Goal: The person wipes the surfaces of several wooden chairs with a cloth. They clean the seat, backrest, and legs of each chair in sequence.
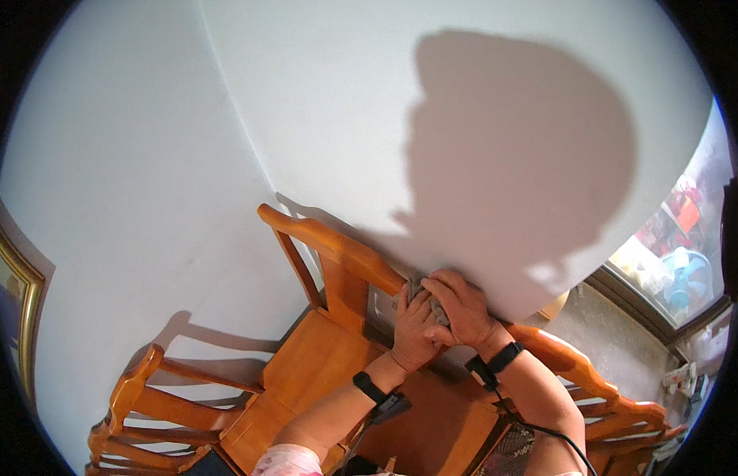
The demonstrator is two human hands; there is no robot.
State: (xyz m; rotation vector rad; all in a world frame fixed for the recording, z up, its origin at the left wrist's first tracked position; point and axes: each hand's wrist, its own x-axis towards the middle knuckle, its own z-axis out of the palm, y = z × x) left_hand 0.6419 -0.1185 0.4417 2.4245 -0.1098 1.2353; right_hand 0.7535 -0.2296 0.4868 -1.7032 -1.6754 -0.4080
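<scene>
A grey cloth is bunched against the top rail of a wooden chair back, close to the wall. My left hand grips the cloth from the near side, its fingers curled up over the rail. From the right, my right hand lies over the cloth, its thumb down beside my left hand. The two hands touch each other. Much of the cloth is hidden under the fingers. Each wrist wears a black strap with a small device.
A wooden seat stands in the corner. Wooden armchairs flank it, one left and one right. A cable trails from my right wrist. A gold picture frame hangs left; a glass pane stands right.
</scene>
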